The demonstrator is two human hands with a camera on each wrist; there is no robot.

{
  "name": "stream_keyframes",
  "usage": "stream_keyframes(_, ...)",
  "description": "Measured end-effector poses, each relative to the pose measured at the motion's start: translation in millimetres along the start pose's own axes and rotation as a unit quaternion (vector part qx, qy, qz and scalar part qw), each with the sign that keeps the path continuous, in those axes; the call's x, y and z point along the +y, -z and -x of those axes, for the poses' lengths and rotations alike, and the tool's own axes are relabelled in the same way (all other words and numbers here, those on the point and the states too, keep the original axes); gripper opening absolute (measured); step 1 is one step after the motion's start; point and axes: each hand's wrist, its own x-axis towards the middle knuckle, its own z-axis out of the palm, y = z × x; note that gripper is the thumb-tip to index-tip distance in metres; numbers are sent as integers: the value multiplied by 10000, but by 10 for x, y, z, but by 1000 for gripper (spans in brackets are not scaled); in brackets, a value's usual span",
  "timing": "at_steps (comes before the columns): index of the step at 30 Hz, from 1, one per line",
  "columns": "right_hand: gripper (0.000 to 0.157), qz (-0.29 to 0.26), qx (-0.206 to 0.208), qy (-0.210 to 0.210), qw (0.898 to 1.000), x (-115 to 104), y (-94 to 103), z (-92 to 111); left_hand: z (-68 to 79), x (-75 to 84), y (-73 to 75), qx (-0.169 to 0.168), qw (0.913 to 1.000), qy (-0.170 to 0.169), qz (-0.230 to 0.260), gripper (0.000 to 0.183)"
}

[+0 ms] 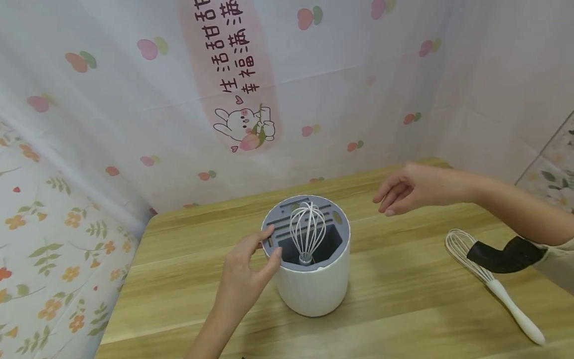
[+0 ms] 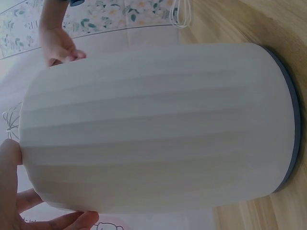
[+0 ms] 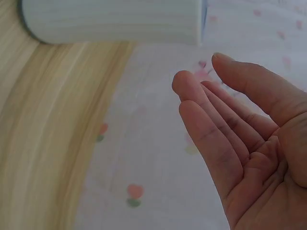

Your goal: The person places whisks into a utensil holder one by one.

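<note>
Utensil holder: a white, faintly ribbed cylinder (image 1: 314, 294) stands upright on the wood-grain counter (image 1: 197, 279), near the middle of the head view; a dark band (image 2: 296, 115) rings its foot.
Grey top: the slotted insert (image 1: 344, 238) fills the holder's mouth, with narrow slits towards 11 o'clock and one large angular compartment towards 6 o'clock.
Standing whisk: the wire whisk (image 1: 308, 232) sits in that large compartment, wires up, its lower part hidden inside the holder.
Left hand: at the holder's 9 o'clock, the left hand (image 1: 244, 264) grips the rim, thumb and fingers set apart along it.
Right hand: at 2 o'clock from the holder and well apart from it, the right hand (image 1: 405, 192) hangs in the air holding nothing, fingers loosely bent, with a moderate gap to the thumb.
Right wrist: a black strap (image 1: 506, 254) shows below the forearm, in front of part of the second whisk.
Second whisk: at 3 o'clock from the holder, the white-handled whisk (image 1: 508, 301) lies on the counter, handle pointing between 4 and 5 o'clock.
Backdrop: at 12 o'clock hangs a pale curtain (image 1: 341, 89) printed with fruit, lettering and a rabbit.
</note>
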Motion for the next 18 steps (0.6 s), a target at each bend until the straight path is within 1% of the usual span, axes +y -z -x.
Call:
stream_keyframes(6,39,-152,256,-249,9992,441,20,203,-6,-8,7,-57,10000,57,34,38)
stream_keyframes(9,40,-293,315,-454,9980,653,2,305,-5,-15,26,-42,9999,108,76,39)
stream_keyframes(13,42,-679,345,-801,9939,948,-31,451,-1,-27,42,17,9999,92,86,39)
stream_keyframes(16,44,-919,362,-1025,9898,1181,-46,598,1,-32,32,11,9999,71,70,39)
stream_keyframes(18,45,-960,379,-1165,9878,1341,-58,715,-2,-31,19,8,9999,53,88,39)
